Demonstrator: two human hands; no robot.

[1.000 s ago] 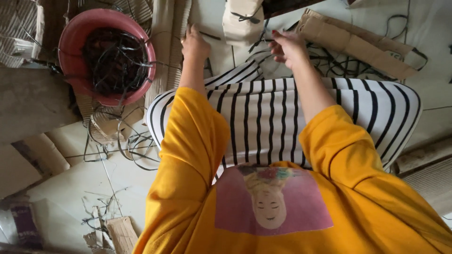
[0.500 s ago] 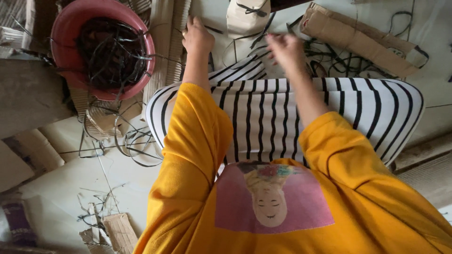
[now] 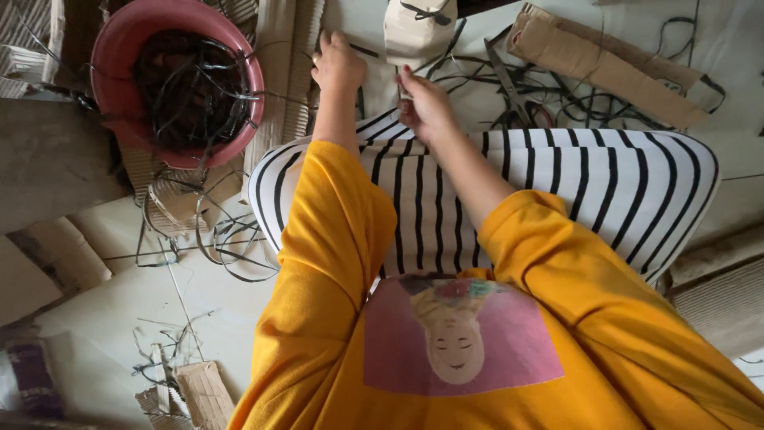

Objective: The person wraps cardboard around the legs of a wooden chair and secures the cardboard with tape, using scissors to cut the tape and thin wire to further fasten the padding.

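I am pinching a thin dark strip (image 3: 402, 80) in my right hand (image 3: 426, 107) above my striped lap, while my left hand (image 3: 338, 64) is resting curled on corrugated cardboard (image 3: 278, 72) beside the red basin (image 3: 111, 87).

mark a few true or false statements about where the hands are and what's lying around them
1. The red basin holds dark strips. True.
2. The left hand rests inside the basin. False: it is beside it, over the floor near the cream cardboard piece.
3. The right hand is above the striped lap. True.
4. The scissors are in the right hand. False: they lie on the floor among dark strips.
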